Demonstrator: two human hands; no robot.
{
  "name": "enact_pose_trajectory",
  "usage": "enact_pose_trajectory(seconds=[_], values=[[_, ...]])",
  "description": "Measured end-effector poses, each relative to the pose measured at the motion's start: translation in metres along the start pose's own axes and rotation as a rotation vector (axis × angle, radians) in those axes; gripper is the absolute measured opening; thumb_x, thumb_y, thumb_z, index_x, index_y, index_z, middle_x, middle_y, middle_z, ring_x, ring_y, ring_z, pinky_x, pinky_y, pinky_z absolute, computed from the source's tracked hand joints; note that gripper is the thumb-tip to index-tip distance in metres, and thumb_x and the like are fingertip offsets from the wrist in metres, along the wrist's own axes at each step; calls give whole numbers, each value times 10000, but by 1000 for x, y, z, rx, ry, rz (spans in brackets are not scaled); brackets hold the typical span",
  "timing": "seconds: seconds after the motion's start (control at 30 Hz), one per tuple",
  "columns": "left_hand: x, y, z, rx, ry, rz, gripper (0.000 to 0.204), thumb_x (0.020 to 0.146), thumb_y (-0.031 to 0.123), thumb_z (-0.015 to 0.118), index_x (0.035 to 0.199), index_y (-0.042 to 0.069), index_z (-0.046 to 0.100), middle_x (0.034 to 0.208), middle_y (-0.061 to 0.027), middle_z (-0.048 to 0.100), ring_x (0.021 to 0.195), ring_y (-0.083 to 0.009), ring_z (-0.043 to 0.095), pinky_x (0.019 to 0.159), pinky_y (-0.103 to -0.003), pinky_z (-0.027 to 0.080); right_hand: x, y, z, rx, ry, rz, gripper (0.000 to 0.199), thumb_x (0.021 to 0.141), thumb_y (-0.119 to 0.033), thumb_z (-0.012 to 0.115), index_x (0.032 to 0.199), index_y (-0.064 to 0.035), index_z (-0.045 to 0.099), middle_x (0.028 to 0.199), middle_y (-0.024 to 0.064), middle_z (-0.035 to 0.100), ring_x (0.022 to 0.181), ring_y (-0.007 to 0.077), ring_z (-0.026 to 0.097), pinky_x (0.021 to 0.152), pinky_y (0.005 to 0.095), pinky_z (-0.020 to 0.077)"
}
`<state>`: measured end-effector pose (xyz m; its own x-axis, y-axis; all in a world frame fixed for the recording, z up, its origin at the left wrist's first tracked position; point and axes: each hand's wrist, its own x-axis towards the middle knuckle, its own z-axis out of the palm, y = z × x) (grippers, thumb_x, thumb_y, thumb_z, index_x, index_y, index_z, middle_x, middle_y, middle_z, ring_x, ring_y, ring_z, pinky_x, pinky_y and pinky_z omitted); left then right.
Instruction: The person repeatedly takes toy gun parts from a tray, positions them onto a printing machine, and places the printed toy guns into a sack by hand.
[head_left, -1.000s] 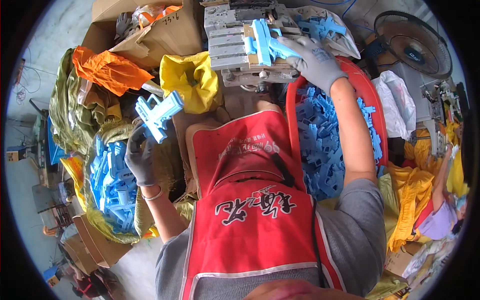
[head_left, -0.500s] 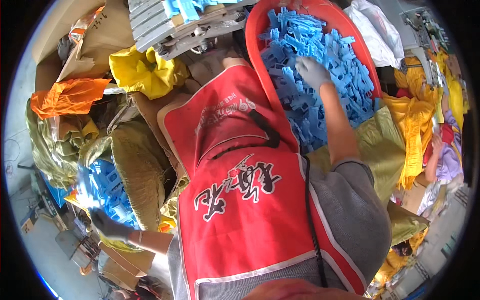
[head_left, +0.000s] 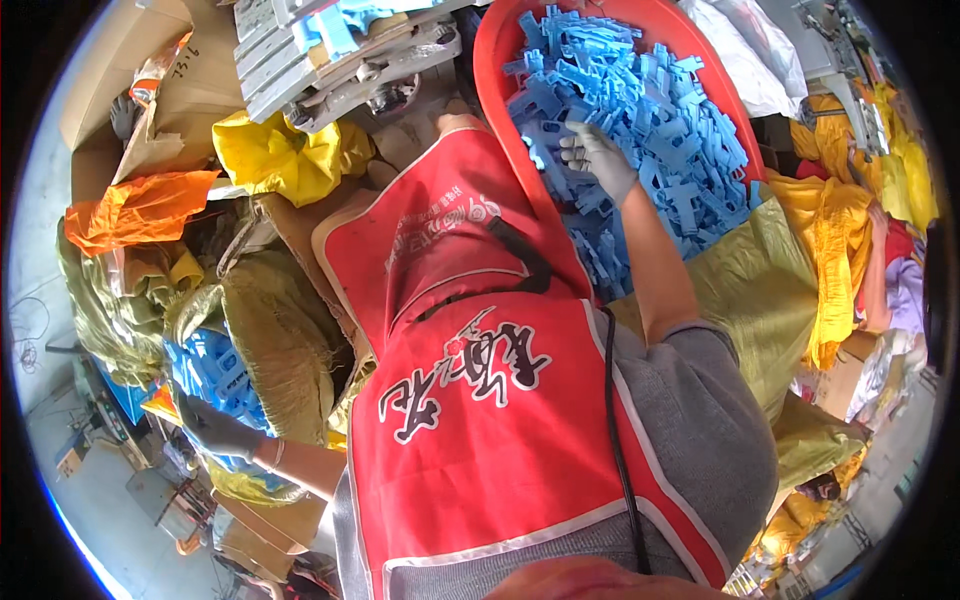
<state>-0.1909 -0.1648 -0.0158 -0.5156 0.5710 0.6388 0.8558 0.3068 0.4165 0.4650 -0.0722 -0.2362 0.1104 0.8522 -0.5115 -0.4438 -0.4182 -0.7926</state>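
My right hand, in a grey glove, is over the heap of light-blue plastic pieces in a red tub. Its fingers are loosely bent and a little apart, and I see nothing held in them. Some pieces look like toy pistol parts. At the lower left, my left hand, also gloved in grey, is beside an olive woven sack with more blue pieces inside. That hand's fingers stretch toward the sack's mouth, with nothing visible in them.
A grey slatted metal machine with blue pieces on top stands ahead. Yellow cloth, orange sheeting and a cardboard box lie at the left. An olive sheet borders the tub; another person's arm shows at far right.
My right hand has shifted slightly left and down over the pieces and turned, so its fingers now show. A bright blur by my left fingers is gone; that hand is slightly higher.
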Motion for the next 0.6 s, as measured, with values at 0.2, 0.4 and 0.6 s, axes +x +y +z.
enact_pose_trajectory(seconds=[0.2,0.4,0.6], values=[[3,40,39,-263,-168,75,266,956,190,581,1116,1,681,1066,-75,701,930,-148,663,829,-272,537,30,32,10,-1444,-126,-324,527,775,-11,472,1299,-46,511,1322,240,510,1274,331,450,1069,365,347],[-4,84,64,-428,-317,36,273,957,153,571,1144,-28,652,1100,-86,687,978,-157,641,874,-278,510,15,26,23,-1440,-244,20,464,903,-145,430,1360,-64,447,1270,240,556,1178,355,535,1009,410,406],[4,128,96,-415,-430,215,207,923,61,579,1096,3,678,1109,-105,688,985,-159,649,852,-283,513,5,95,-23,-985,-119,-377,433,988,-222,431,1344,23,452,1333,201,526,1278,296,466,1091,363,326]])
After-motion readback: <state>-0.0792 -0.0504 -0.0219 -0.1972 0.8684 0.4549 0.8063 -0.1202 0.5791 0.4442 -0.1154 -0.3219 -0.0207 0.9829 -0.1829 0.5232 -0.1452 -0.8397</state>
